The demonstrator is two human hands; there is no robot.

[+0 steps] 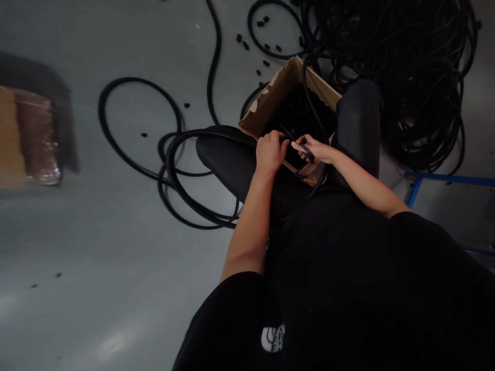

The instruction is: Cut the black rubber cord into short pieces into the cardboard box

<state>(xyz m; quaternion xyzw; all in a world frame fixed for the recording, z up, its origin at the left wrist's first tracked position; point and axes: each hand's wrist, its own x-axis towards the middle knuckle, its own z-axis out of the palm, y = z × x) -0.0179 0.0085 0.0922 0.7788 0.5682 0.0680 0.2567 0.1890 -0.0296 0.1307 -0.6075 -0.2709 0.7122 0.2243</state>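
My left hand (pixel 271 151) is closed on a black hose (pixel 222 132) at the near edge of an open cardboard box (pixel 257 116). Just right of it, my right hand (pixel 315 149) grips scissors (pixel 308 151) with black handles and an orange spot at the pivot. Their thin blades point up and left, over the box. The box stands between my knees and holds many small black pieces, too dark to tell apart. The hose end near my left fingers is hard to make out.
Loops of hose (pixel 135 80) lie on the grey floor at the left. A big tangled hose pile (pixel 421 93) fills the upper right. Small black pieces (pixel 238 38) are scattered about. A blue metal frame (pixel 415 189) stands at the right, another cardboard box (pixel 10 139) at the far left.
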